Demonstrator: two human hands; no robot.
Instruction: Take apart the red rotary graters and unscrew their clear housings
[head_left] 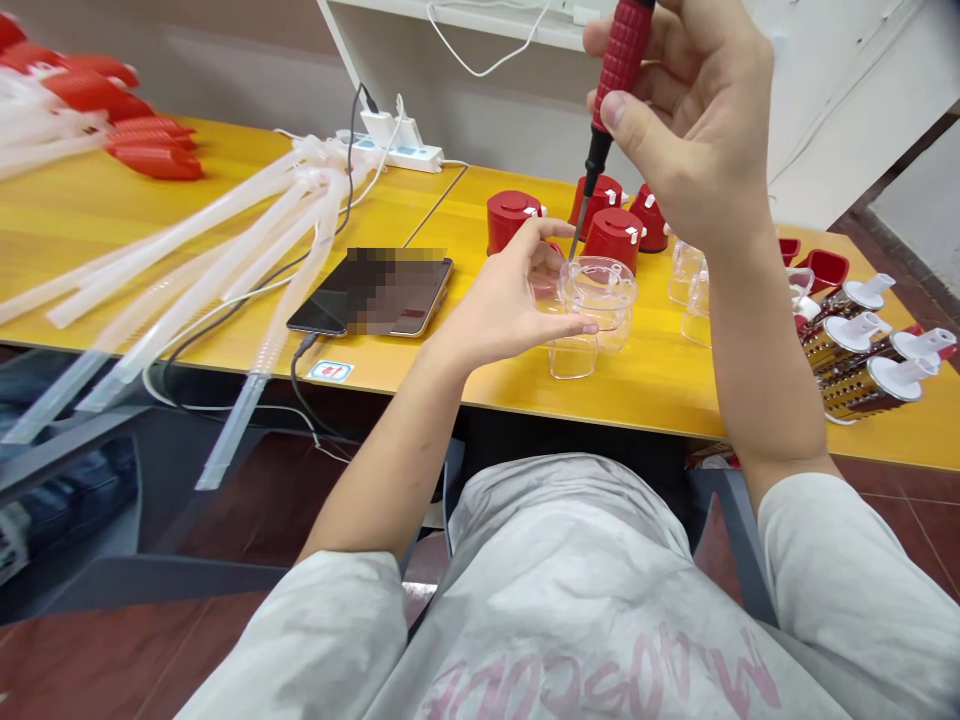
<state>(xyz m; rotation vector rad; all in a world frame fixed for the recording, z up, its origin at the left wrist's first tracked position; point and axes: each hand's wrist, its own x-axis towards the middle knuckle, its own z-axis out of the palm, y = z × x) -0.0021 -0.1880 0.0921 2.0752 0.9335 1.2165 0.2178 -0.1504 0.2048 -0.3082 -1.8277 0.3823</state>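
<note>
Yellow wood-grain tabletop (420, 370) stretches across the scene. Near its middle, the left hand (499, 305) cradles a clear moulded plastic housing (596, 290), fingers curled around it. The right hand (694, 130) clenches a red-handled screwdriver (621, 60), its thin tip just at the housing's rim. Red plastic caps (611, 238) stand beyond; a tablet (371, 292) lies left, its screen pixelated.

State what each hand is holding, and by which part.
The right hand grips a screwdriver by its red ribbed handle. The left hand holds a clear plastic housing by its side.
</note>
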